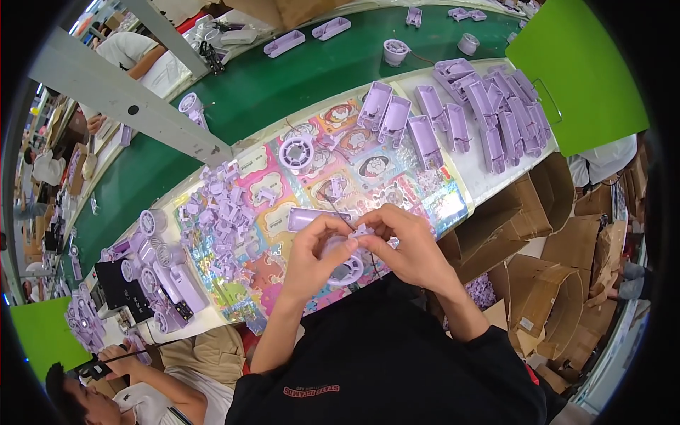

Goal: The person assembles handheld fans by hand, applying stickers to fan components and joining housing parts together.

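Close to my body, both hands meet over the colourful mat (283,191). My left hand (316,256) and my right hand (407,248) pinch a small light-purple plastic piece (363,231) between thumbs and fingertips. A thin dark wire runs up from that piece. Just below the fingertips is a round purple fan-like housing (346,272), partly covered by my left hand; whether it joins the small piece I cannot tell. A shallow purple casing (312,217) lies right behind my left hand. Another round purple housing (296,153) rests farther back on the mat.
Many small purple pieces (219,209) are heaped on the left. Oblong purple casings (496,120) crowd the right side. Behind runs a green conveyor belt (248,92) beside a grey metal post (127,92). Cardboard boxes (496,219) stand right; a co-worker (156,389) sits lower left.
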`<state>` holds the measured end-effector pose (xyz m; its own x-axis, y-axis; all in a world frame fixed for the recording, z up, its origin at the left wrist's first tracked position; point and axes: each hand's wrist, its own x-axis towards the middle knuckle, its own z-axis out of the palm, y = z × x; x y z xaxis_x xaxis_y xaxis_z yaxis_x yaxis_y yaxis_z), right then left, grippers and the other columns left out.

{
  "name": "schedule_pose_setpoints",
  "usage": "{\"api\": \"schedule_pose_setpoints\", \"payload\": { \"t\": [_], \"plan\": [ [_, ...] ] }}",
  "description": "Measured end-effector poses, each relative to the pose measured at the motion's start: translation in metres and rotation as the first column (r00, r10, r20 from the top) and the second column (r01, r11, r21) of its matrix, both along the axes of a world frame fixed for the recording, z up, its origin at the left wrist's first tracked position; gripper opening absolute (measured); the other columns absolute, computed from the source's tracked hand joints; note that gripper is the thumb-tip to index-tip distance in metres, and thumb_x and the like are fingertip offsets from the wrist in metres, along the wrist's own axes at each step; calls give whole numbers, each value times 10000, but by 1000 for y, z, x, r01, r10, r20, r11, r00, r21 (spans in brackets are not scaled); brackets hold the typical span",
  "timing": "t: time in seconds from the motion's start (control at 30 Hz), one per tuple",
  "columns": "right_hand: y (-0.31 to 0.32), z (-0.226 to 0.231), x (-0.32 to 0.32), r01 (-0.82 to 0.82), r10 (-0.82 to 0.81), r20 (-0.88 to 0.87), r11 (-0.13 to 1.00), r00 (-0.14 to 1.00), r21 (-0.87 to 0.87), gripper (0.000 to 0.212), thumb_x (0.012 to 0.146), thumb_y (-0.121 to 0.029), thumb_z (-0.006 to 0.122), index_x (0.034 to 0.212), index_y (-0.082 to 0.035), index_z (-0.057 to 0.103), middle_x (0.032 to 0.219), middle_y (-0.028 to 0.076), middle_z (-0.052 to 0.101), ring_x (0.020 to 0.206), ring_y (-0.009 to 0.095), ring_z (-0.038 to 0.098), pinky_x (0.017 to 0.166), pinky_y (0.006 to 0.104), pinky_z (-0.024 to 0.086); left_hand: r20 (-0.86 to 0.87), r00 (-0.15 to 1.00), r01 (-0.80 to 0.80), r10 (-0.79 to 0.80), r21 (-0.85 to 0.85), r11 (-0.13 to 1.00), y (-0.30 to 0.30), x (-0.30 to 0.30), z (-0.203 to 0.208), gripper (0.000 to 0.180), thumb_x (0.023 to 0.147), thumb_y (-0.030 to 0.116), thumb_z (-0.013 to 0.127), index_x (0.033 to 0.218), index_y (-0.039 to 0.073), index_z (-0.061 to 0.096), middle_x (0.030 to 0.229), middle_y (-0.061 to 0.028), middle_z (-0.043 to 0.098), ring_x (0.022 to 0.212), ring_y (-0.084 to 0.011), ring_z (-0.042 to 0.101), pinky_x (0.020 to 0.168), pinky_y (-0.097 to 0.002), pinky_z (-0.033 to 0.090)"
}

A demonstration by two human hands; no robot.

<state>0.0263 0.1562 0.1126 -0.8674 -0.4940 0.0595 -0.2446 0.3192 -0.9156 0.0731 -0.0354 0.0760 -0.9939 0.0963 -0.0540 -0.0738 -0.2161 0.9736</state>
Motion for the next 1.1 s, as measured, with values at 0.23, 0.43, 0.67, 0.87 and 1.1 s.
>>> {"api": "schedule_pose_setpoints", "payload": {
  "t": [0.23,0.43,0.67,0.87,1.1],
  "plan": [
    [-15,-16,4,22,9,278,994,960,-107,267,932,-53,709,1175,30,637,987,77,681,871,105,637,757,277,539,44,967,-247,250,-52,968,-4,9,-10,90,892,21,714,950,-41,686,1021,-57,662,953,-133,618,844,-280,484],
    [-10,-23,14,-87,145,358,981,923,-173,306,924,-44,714,1205,38,628,984,62,665,849,100,608,741,272,526,-45,979,-196,196,12,981,-10,24,-25,44,884,-12,695,912,-39,674,974,-80,649,922,-159,619,832,-282,468],
    [-10,-6,32,-49,93,408,992,908,-117,283,887,-49,761,1141,37,673,933,46,674,745,78,614,669,240,509,131,990,-90,45,359,929,-14,34,-29,45,885,5,688,896,-33,667,990,-83,636,912,-144,600,831,-276,452],
    [-35,-11,22,128,-129,-64,991,990,-25,453,845,-89,800,1255,9,634,1019,122,662,776,187,655,678,310,527,151,918,-395,367,262,881,-11,14,-11,50,943,38,653,946,-9,673,961,-45,662,867,-106,618,792,-258,482],
    [-40,-29,33,218,-158,215,932,964,-291,736,808,-261,863,1361,12,462,1210,188,614,1071,249,653,903,384,542,-220,959,-107,180,307,946,1,-2,2,514,909,50,637,1396,-23,491,1392,-148,533,1364,-259,468,1157,-401,350]
  ]
}}
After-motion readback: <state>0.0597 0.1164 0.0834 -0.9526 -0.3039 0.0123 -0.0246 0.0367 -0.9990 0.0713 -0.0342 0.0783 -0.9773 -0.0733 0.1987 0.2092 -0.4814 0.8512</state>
